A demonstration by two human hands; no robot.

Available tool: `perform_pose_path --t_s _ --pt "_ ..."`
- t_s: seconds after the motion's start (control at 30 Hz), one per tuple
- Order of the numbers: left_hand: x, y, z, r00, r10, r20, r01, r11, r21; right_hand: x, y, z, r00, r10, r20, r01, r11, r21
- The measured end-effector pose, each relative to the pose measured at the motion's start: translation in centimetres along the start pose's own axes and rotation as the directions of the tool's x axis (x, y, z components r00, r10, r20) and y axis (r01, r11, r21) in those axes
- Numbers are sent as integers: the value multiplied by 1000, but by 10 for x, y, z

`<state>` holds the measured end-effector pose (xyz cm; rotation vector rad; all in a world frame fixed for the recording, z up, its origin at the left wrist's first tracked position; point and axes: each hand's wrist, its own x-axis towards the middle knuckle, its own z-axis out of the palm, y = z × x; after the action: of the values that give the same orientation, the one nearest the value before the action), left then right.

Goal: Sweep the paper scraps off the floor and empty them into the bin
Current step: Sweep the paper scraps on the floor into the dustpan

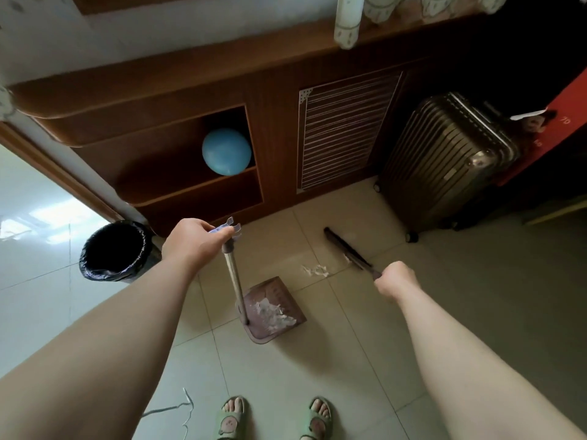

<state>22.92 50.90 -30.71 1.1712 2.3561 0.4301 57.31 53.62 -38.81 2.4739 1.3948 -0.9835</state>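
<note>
My left hand [193, 241] grips the top of the dustpan's long metal handle [234, 281]. The brown dustpan [287, 304] rests on the tiled floor in front of me, with white paper scraps [271, 312] lying in it. My right hand [397, 281] holds the broom handle, and the dark broom head [344, 249] reaches out to the upper left over the floor. A small heap of white scraps [316, 270] lies on the tiles between the broom head and the dustpan. The bin [116, 250], lined with a black bag, stands open to the left.
A wooden cabinet [273, 128] runs along the wall ahead, with a blue ball [226, 151] on its shelf. A dark ribbed suitcase [444, 160] stands at the right. A thin white strip [178, 408] lies on the floor near my feet in green slippers [232, 419].
</note>
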Motion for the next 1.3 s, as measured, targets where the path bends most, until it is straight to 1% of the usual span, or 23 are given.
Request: perform_pose_path --t_s 0.23,0.3,0.53,0.8,0.9,1.0,1.2,1.3 --pt "8 -19 -26 997 51 50 -53 998 23 -67 -30 50 995 -22 98 19 999 34" --pt "10 -28 -34 996 71 56 -72 997 24 -84 -41 56 995 -24 100 19 999 50" --pt "21 -67 -57 992 98 77 -100 995 23 -110 -58 33 996 50 -77 -42 994 100" --pt "33 -109 -71 996 79 34 -79 997 15 -120 -69 62 991 94 -90 -86 992 97" --pt "36 -119 -66 997 66 42 -66 998 17 -124 -75 80 992 109 -60 -104 992 72" --pt "36 -135 -57 995 56 79 -55 998 -15 -134 -78 100 995 95 -7 -94 994 47" --pt "35 -146 -57 993 84 85 -78 994 -74 -166 -93 119 996 13 88 -10 999 -39" --pt "35 -149 -56 994 66 90 -59 995 -85 -184 -108 122 988 -30 149 43 995 -85"
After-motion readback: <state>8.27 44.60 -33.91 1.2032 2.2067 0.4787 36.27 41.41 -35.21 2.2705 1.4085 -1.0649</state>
